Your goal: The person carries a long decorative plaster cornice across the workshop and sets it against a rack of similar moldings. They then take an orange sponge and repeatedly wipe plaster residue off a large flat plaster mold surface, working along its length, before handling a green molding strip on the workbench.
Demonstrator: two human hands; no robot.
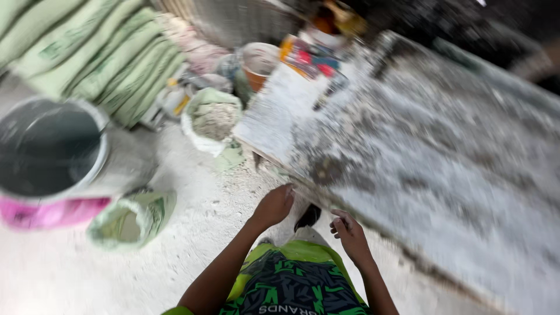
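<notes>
While your left hand [274, 205] curls loosely at the edge of the rough, dust-crusted slab [431, 157], your right hand [352, 234] hangs half-closed just beside that edge, holding nothing. Two open sacks [213, 119] of grey powder sit on the gritty floor [192, 233]; one round bucket [49, 157] stands left.

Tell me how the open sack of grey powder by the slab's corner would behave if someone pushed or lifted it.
The open sack looks soft-sided with a rolled rim, so it would probably sag and deform rather than slide stiffly. It seems well filled with powder, so likely heavy for its size. With the top open, a hard push might spill some.
</notes>
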